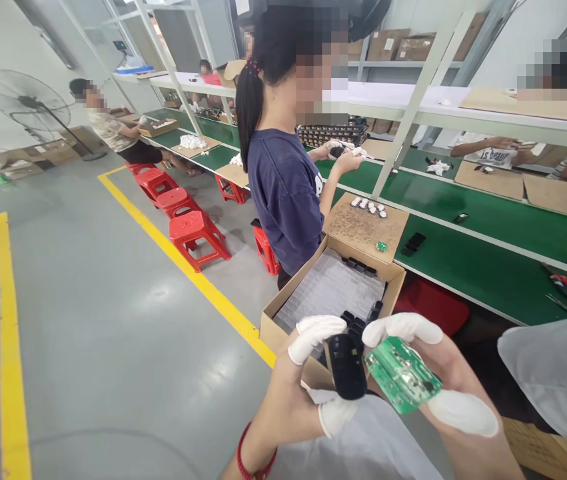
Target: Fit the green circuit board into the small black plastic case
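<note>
My left hand (308, 380), with white finger cots, holds a small black plastic housing (346, 365) between thumb and fingers. My right hand (443, 380), also with finger cots, grips a green circuit board (403, 375) tilted beside the housing; the two parts nearly touch. Just beyond my hands stands an open cardboard box (283, 308) holding a clear plastic tray (330, 290) with several black housings along its far and right edges.
A person in a dark blue shirt (286, 193) stands close ahead at the green workbench (488, 260). A cardboard sheet (358, 230) with small parts lies on it. Red stools (196, 233) line the yellow floor stripe (183, 267). A fan (33, 103) stands far left. Other workers sit farther along.
</note>
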The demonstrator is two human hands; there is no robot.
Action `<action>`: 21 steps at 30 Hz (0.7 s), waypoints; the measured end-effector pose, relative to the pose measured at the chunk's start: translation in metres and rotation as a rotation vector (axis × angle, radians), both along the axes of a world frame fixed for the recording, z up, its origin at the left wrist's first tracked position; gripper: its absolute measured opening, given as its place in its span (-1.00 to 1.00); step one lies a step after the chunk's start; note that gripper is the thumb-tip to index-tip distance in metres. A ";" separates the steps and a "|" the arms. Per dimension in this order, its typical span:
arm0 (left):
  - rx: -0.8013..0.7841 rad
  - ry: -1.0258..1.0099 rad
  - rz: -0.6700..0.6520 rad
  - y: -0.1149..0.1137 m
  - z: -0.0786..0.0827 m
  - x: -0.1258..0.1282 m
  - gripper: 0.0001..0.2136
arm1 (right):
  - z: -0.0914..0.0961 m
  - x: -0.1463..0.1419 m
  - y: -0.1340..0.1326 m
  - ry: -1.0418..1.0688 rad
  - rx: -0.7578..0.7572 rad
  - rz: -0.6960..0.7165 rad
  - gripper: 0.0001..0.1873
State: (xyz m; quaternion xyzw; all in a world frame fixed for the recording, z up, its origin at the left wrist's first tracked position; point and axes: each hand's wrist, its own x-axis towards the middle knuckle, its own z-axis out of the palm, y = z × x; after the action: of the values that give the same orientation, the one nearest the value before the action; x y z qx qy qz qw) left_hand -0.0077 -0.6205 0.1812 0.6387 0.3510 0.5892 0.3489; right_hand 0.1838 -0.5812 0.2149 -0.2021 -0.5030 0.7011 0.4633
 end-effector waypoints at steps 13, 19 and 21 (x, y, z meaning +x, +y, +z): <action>0.003 -0.010 -0.084 0.003 -0.003 -0.003 -0.38 | 0.016 -0.011 -0.008 -0.250 0.614 -0.131 -0.45; -0.006 -0.021 -0.124 0.002 0.004 -0.003 -0.41 | 0.028 -0.013 -0.004 -0.303 0.621 -0.159 -0.68; -0.017 -0.023 -0.132 0.002 0.006 -0.002 -0.42 | 0.032 -0.012 -0.004 -0.336 0.581 -0.134 -0.62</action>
State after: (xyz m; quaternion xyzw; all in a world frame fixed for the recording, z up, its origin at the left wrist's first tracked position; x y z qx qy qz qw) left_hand -0.0099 -0.6187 0.1870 0.6506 0.3090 0.5691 0.3966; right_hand 0.1714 -0.5855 0.2465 -0.2068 -0.7367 0.4535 0.4571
